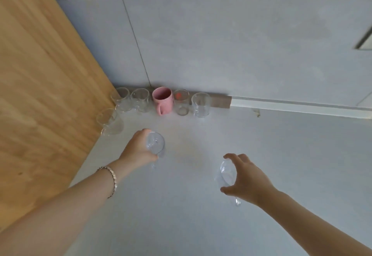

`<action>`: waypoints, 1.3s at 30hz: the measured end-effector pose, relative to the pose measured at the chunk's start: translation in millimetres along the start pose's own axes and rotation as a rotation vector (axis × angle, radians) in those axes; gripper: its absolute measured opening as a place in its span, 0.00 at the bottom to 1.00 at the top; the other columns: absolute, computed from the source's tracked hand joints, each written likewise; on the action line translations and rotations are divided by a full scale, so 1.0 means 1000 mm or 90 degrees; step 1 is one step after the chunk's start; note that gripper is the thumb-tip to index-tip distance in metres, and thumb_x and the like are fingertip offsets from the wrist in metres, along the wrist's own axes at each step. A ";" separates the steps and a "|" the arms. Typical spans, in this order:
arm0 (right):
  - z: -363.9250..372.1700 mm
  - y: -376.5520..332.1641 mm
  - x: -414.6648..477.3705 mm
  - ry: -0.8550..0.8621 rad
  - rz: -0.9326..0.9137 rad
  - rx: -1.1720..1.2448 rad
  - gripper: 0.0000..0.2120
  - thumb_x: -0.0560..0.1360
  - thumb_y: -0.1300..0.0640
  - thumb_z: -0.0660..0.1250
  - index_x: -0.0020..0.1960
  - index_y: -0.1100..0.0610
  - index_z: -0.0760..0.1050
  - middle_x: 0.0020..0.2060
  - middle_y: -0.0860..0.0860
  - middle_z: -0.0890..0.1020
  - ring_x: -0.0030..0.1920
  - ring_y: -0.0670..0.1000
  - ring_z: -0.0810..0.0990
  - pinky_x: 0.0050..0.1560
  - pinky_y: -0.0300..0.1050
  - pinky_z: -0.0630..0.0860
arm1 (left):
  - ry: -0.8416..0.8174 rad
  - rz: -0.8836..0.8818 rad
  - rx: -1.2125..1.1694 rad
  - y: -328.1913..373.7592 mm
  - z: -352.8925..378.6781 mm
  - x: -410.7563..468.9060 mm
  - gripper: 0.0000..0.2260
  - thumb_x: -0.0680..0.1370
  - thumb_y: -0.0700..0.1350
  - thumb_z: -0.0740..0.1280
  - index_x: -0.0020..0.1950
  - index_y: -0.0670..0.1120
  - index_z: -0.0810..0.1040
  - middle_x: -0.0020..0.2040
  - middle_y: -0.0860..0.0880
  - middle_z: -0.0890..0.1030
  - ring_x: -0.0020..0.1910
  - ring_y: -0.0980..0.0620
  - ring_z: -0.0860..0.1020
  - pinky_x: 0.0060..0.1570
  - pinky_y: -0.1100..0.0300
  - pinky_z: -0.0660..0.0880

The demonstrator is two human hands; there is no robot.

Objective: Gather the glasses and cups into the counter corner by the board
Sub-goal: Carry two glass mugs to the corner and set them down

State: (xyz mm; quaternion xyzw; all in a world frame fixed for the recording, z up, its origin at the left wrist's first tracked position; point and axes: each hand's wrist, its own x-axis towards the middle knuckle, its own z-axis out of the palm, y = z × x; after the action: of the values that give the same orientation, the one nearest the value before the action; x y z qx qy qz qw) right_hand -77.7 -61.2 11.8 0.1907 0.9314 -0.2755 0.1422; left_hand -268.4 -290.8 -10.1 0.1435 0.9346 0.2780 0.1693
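A pink mug (163, 102) stands against the back wall among several clear glasses: two to its left (121, 99) (141, 100), a small one with a red dot (182, 102) and a wider one (200, 105) to its right. Another clear glass (109, 122) stands against the wooden board (40, 94). My left hand (138, 149) grips a clear glass (155, 143) just above the counter, in front of the row. My right hand (244, 177) wraps around a second clear glass (227, 172) further right and nearer to me.
The pale counter (181, 215) meets a grey tiled wall (221, 44) at the back. A brown strip and white trim (281, 104) run along the wall's foot. A bracelet sits on my left wrist.
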 end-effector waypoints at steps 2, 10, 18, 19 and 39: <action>0.007 -0.015 0.010 -0.015 -0.018 -0.017 0.39 0.64 0.48 0.74 0.70 0.45 0.59 0.64 0.47 0.68 0.59 0.50 0.75 0.49 0.38 0.71 | 0.010 -0.021 0.007 -0.018 -0.015 0.023 0.34 0.61 0.36 0.76 0.65 0.43 0.69 0.63 0.44 0.73 0.63 0.46 0.72 0.55 0.60 0.68; 0.020 -0.037 0.035 -0.042 -0.023 -0.048 0.39 0.64 0.46 0.73 0.70 0.43 0.58 0.65 0.45 0.67 0.59 0.47 0.74 0.51 0.36 0.72 | -0.035 -0.081 -0.009 -0.060 -0.043 0.087 0.41 0.62 0.34 0.77 0.71 0.44 0.63 0.71 0.43 0.68 0.70 0.45 0.68 0.62 0.57 0.69; 0.028 -0.051 0.064 -0.046 -0.005 -0.055 0.41 0.65 0.45 0.73 0.71 0.44 0.56 0.66 0.46 0.67 0.60 0.47 0.73 0.56 0.37 0.74 | 0.016 -0.029 -0.027 -0.067 -0.042 0.111 0.42 0.65 0.37 0.76 0.74 0.44 0.58 0.72 0.41 0.60 0.74 0.44 0.59 0.71 0.57 0.59; 0.031 -0.055 0.069 -0.045 0.001 -0.049 0.41 0.64 0.45 0.73 0.71 0.45 0.55 0.66 0.46 0.68 0.60 0.47 0.74 0.56 0.37 0.74 | 0.032 -0.032 -0.027 -0.068 -0.039 0.111 0.43 0.66 0.39 0.77 0.75 0.44 0.57 0.73 0.42 0.60 0.74 0.45 0.59 0.72 0.55 0.59; 0.076 -0.191 0.233 0.078 0.004 0.057 0.45 0.65 0.43 0.74 0.73 0.54 0.54 0.62 0.55 0.69 0.61 0.58 0.73 0.58 0.51 0.74 | 0.170 -0.077 0.004 -0.075 -0.032 0.116 0.34 0.69 0.47 0.75 0.70 0.45 0.64 0.71 0.47 0.66 0.65 0.46 0.73 0.58 0.57 0.75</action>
State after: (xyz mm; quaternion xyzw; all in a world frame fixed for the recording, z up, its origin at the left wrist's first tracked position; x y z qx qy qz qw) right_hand -354.8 -187.8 -48.2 0.2162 0.9244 -0.3046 0.0772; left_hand -398.8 -324.4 -55.4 0.0494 0.9565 0.2814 0.0594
